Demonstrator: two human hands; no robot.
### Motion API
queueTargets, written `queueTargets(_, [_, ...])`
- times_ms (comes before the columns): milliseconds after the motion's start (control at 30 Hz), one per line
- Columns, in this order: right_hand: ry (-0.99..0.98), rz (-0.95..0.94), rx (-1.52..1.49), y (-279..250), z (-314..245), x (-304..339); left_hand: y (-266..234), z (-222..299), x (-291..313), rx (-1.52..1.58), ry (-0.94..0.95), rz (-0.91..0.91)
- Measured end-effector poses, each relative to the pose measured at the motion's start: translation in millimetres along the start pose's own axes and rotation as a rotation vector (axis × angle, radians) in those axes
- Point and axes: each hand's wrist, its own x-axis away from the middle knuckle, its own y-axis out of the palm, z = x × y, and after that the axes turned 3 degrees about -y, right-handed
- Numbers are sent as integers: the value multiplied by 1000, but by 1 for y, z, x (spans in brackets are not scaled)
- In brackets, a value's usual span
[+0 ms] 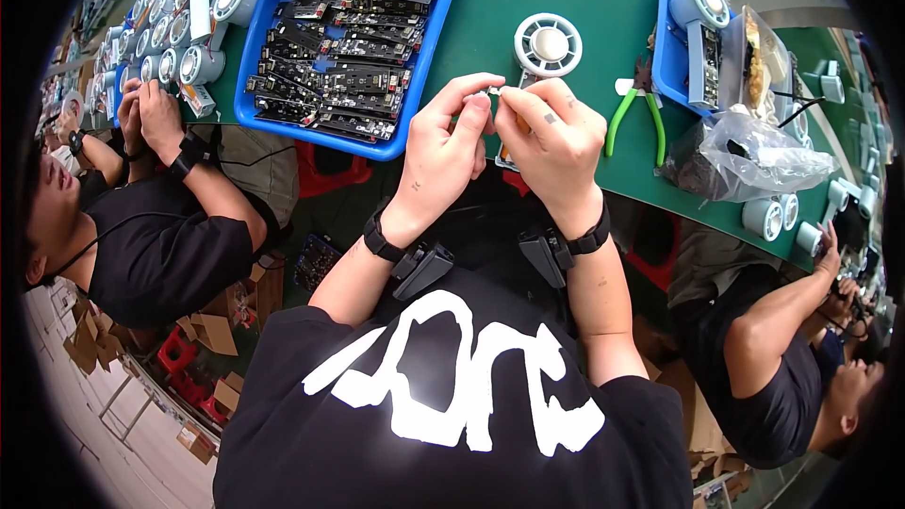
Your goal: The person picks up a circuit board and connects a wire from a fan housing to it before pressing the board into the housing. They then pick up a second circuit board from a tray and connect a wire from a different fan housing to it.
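Observation:
My left hand (443, 146) and my right hand (558, 137) meet above the front edge of the table, thumbs and fingertips pinched together. Between them is a small pale piece (496, 91), perhaps a wire connector; it is too small to make out fully. Just beyond my right hand lies a light blue handheld fan (549, 44) with its round spoked grille facing up. My right hand and wrist hide most of the fan's handle part. Both hands are closed, and each wrist wears a black strap.
A blue tray (247, 99) full of black circuit boards stands left, beside a pile of fan housings (193, 9). Green-handled cutters (637, 118) lie right, near a smaller blue tray (667, 66) and a clear plastic bag (764, 158). Co-workers sit on both sides.

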Motion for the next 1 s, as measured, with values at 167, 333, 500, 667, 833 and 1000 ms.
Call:
queueTargets(167, [2, -48, 13, -5, -1, -4, 2, 1, -1, -75, 5, 54])
queueTargets(333, [-28, -125, 67, -14, 0, -8, 7, -3, -1, -208, 107, 78])
queueTargets(500, [-119, -164, 88, -12, 4, -8, 3, 2, 0, -245, 60, 104])
queueTargets(667, [-151, -208, 73, -12, 12, -7, -4, 6, -2, -307, -17, 39])
queueTargets(833, [-157, -193, 14, -17, 17, -7, 1, 0, -1, -389, 135, 57])
queueTargets(1000, [-124, -218, -65, -23, 28, -15, -5, -7, -11, -430, 292, -13])
